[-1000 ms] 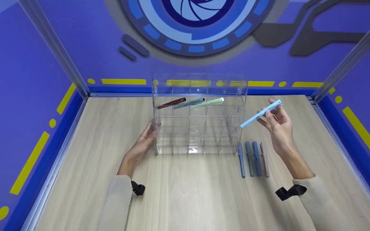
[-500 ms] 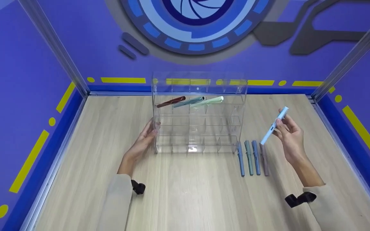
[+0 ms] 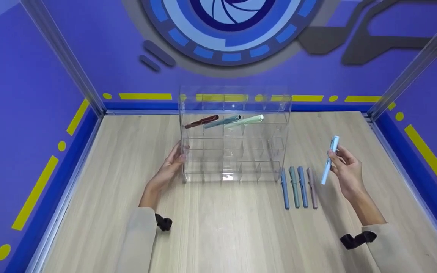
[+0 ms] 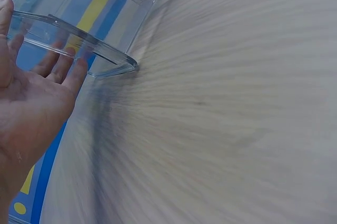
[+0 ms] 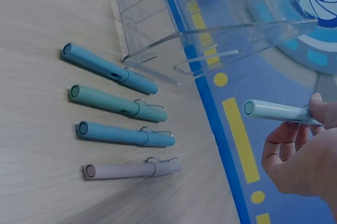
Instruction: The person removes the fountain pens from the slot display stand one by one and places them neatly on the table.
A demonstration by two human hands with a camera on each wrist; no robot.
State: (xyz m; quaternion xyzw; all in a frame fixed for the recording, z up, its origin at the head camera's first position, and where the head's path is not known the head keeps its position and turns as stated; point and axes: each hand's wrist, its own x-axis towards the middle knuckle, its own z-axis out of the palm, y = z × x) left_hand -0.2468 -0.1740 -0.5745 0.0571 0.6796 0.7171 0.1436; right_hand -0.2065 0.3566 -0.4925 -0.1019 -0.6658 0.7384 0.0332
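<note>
My left hand (image 3: 168,168) holds the left side of a clear acrylic display rack (image 3: 224,149) with tiered compartments; in the left wrist view the fingers (image 4: 66,68) lie against its side panel. Three pens lie slanted in an upper tier: a dark red pen (image 3: 201,121), a teal pen (image 3: 222,121) and a pale green pen (image 3: 247,121). To the right of the rack, my right hand (image 3: 347,170) pinches a light blue pen (image 3: 329,161) above the table, cap end up in the head view. The right wrist view shows this pen (image 5: 276,110) between thumb and fingers.
Several pens lie in a row by the rack's front right corner: a blue pen (image 3: 285,189), a green pen (image 3: 294,187), another blue pen (image 3: 302,187) and a pinkish-grey pen (image 3: 312,189). Blue printed walls (image 3: 127,81) enclose the wooden table (image 3: 218,235).
The right hand has moved right and toward the person, away from the rack, and the light blue pen has turned steeper. The left hand and the rack stay where they were.
</note>
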